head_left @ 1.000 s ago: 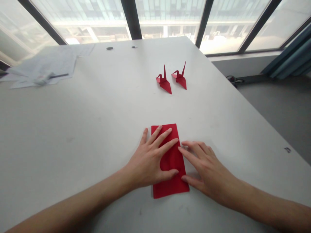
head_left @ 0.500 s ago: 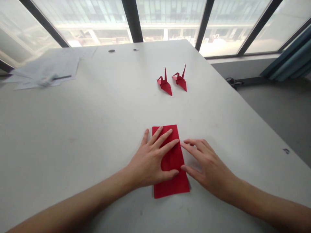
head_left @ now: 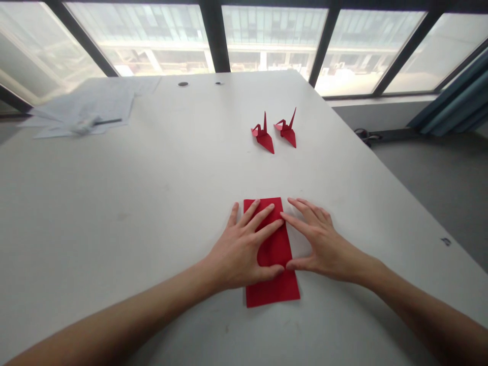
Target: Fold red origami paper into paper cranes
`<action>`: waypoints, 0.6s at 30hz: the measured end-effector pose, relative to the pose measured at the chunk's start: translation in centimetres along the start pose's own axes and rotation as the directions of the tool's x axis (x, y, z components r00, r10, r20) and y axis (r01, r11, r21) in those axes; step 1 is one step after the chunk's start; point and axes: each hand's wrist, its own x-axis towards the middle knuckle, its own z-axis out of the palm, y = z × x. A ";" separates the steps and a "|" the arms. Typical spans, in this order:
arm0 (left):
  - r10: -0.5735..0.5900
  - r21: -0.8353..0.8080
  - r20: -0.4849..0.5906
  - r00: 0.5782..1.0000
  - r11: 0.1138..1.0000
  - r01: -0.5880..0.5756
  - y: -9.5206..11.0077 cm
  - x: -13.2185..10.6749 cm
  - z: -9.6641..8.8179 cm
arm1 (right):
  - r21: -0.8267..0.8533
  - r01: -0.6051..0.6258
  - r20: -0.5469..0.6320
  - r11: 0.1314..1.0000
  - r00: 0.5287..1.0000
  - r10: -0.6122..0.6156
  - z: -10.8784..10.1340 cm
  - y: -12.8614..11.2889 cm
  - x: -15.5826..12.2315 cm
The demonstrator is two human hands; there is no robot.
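Observation:
A red sheet of paper, folded into an upright rectangle, lies flat on the white table in front of me. Across its upper and middle part my left hand is spread, fingers apart and pressing down on it. My right hand is at the paper's right edge, with its fingers stretched and its thumb apart from them. The tips of its index finger and thumb touch or nearly touch that edge; nothing is held in it. Beyond the paper stand two red origami cranes, a left crane and a right crane.
On the white table, loose papers lie at the far left with a dark pen and a pale object on them. The table's right edge slopes toward me. Windows and a blue curtain stand behind.
My right hand has opened wider, its fingers reaching farther up along the paper's right edge. My left hand stays spread on the paper. The whole view has shifted slightly.

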 end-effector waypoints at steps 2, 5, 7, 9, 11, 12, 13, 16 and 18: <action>0.000 0.005 0.003 1.000 1.000 0.000 0.0 0.0 0.0 | -0.003 -0.013 0.016 1.000 1.000 0.013 0.2 0.1 0.0; 0.000 0.013 0.004 1.000 1.000 0.000 0.0 0.0 0.0 | 0.008 -0.031 0.037 0.999 0.999 0.030 0.3 0.2 0.0; 0.002 0.016 0.004 1.000 1.000 -0.002 -0.1 0.0 0.1 | 0.019 -0.035 0.038 0.999 0.999 0.034 0.4 0.2 0.0; 0.015 0.022 0.007 1.000 1.000 -0.015 -0.2 0.0 0.1 | 0.028 -0.033 0.033 0.999 0.999 0.032 0.5 0.3 0.0; 0.029 0.036 0.012 1.000 0.999 -0.030 -0.4 -0.1 0.1 | 0.027 -0.031 0.023 0.999 0.999 0.030 0.8 0.5 0.0; 0.031 0.047 0.016 0.999 0.998 -0.031 -0.5 -0.1 0.1 | 0.025 -0.030 0.018 0.999 0.999 0.030 0.9 0.5 0.0; 0.026 0.060 0.022 0.999 0.998 -0.028 -0.6 -0.2 0.1 | 0.023 -0.030 0.014 0.999 0.999 0.029 1.0 0.6 0.0; -0.016 0.118 0.035 0.999 0.993 0.012 -1.2 -0.5 0.2 | 0.023 -0.035 0.016 0.999 0.999 0.035 1.3 0.7 0.0; -0.055 0.166 0.029 0.998 0.985 0.050 -1.9 -0.7 0.2 | 0.024 -0.038 0.022 0.999 0.999 0.038 1.3 0.7 0.0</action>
